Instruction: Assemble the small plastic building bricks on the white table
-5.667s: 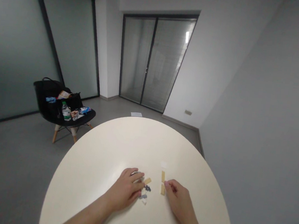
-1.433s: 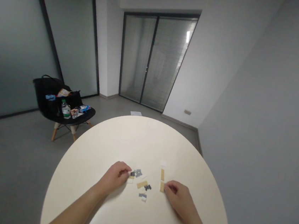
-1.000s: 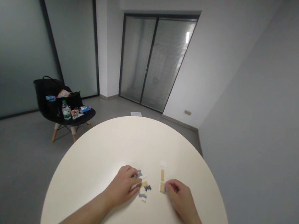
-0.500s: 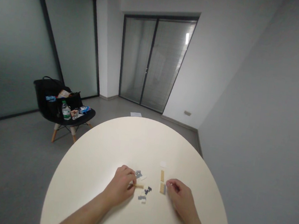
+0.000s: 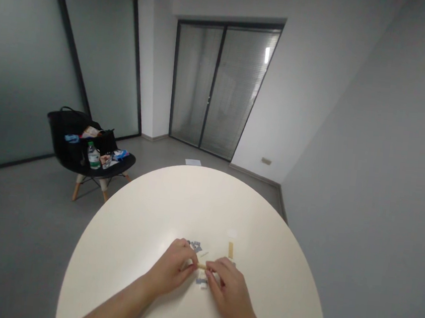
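Observation:
A thin tan building-block strip is held level just over the table. My left hand pinches its left end between thumb and fingers. At the right end, my right hand closes thumb and fingertips on the same strip. Small grey blocks lie just beyond my left hand, and grey and white pieces lie below the strip. Another tan strip rests flat beyond my right hand, which mostly covers the pieces beside it.
The round cream table spreads around my hands. A white piece lies past the flat tan strip. To the far left stands a black chair bearing a bottle, a bag and packets. White walls and a glass door stand behind.
My right hand has moved left from beside the tan and grey blocks to the strip in my left hand, and now grips its right end. My left hand has barely shifted.

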The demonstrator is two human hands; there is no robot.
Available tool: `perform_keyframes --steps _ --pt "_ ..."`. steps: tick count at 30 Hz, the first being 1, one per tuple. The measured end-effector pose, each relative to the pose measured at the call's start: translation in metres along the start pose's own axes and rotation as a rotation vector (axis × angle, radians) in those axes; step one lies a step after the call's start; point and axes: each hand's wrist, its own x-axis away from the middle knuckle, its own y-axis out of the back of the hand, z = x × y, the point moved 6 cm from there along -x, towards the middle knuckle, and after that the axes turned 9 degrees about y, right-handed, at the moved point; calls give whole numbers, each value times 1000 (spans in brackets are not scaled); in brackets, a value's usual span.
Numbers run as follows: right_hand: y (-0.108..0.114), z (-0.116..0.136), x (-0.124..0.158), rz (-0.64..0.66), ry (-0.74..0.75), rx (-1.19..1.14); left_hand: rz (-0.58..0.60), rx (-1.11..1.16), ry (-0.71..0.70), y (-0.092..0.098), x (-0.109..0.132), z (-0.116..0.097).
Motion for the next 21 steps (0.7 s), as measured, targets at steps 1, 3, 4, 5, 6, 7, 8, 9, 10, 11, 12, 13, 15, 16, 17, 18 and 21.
perform_keyframes --steps 1,3,4,5,6,7,8,9,10,11,12,13,15,16,17,18,21 --pt "-1 2 -1 -2 9 0 7 9 -7 0 0 0" --pt "-2 3 -1 -15 20 -2 9 25 -14 0 0 -1" --pt "-2 4 -1 -22 27 -5 5 30 -16 1 -1 -1" --pt "-2 5 -1 -28 37 -11 -3 33 -16 1 -1 -1" --pt "-2 6 -1 -29 46 -18 -12 36 -15 2 -1 0" --pt "-3 7 -1 -27 55 -24 -22 39 -13 3 -1 0" --pt "-4 8 -1 -19 61 -29 -31 44 -9 4 -1 0" --pt "-5 9 -1 -10 66 -31 -38 52 -1 5 -1 1" --pt "-6 10 -1 -2 72 -30 -43 62 9 5 -1 2" --pt "-7 11 -1 3 78 -28 -48 73 21 6 -2 3" --pt "-8 12 -1 3 87 -25 -53 84 33 7 -2 4" --pt "-8 13 -1 -3 97 -24 -63 96 42 9 -2 5" --pt "-5 11 -2 -35 98 -29 -90 119 63 14 -3 6" --pt "-2 8 -2 -63 76 -31 -105 129 76 16 -4 7" --pt "4 4 -3 -103 37 -31 -122 136 94 19 -4 9" --pt "11 -2 -4 -153 -17 -27 -141 138 117 22 -5 11" --pt "42 -25 -5 -321 -217 -4 -194 123 200 30 -7 21"
